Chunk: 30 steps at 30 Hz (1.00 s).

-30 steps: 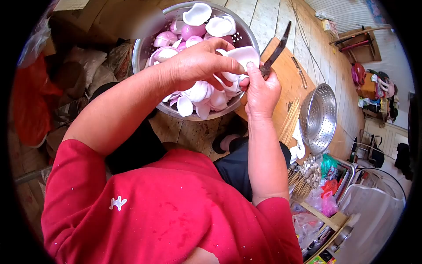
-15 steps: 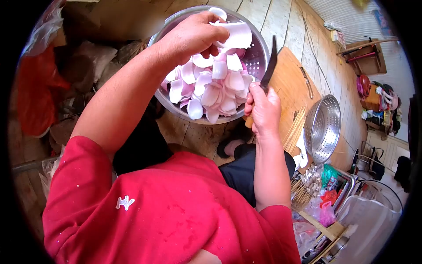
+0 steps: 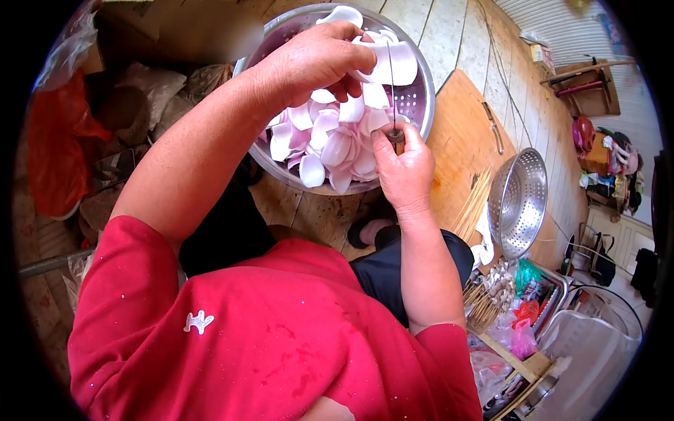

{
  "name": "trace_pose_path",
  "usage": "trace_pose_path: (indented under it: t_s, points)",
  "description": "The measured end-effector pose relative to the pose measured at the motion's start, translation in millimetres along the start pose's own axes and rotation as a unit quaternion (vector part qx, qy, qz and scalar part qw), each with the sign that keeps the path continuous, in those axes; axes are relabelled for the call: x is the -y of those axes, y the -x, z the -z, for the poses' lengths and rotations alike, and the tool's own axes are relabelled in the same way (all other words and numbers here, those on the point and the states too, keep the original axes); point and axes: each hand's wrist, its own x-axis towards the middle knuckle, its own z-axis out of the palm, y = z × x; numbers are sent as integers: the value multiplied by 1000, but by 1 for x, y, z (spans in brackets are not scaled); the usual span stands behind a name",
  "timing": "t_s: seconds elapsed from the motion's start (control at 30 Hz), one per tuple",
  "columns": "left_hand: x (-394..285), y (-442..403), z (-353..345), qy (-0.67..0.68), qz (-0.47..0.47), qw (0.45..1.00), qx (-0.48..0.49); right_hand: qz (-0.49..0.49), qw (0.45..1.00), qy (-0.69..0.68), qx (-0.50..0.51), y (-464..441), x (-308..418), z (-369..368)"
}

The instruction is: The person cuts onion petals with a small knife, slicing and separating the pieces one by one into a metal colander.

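My left hand is closed on a broad, curved pale slice, held over a perforated metal colander. My right hand grips the wooden handle of a knife. The thin blade points away from me, seen edge-on across the slice; whether it cuts into it I cannot tell. Below both hands, the colander holds a heap of white and pinkish curved pieces, whose exact kind is unclear. Part of the heap is hidden by my left hand.
Right of the colander lies a wooden board with a second knife and thin wooden sticks on it. Another metal colander stands tilted beside it. Skewered pieces and plastic bags are nearer me on the right.
The knife has swung left from beside the colander's right rim to the slice, its blade turned edge-on. My left hand and the slice have shifted slightly right.
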Motion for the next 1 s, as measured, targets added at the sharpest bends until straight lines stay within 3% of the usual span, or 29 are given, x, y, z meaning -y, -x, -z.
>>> trace_pose_path:
  t_s: [0.43, 0.8, 1.0]
  points:
    - [4, 8, 4, -34, -31, 999, -22, 5, 999, 23, 25, 2, 5, -2]
    - [10, 34, 20, -23, -27, 997, -67, 1, 995, -53, 82, 17, 16, -23]
    - [11, 43, 30, -17, -20, 998, -52, 17, 996, 9, 84, 19, 22, -29]
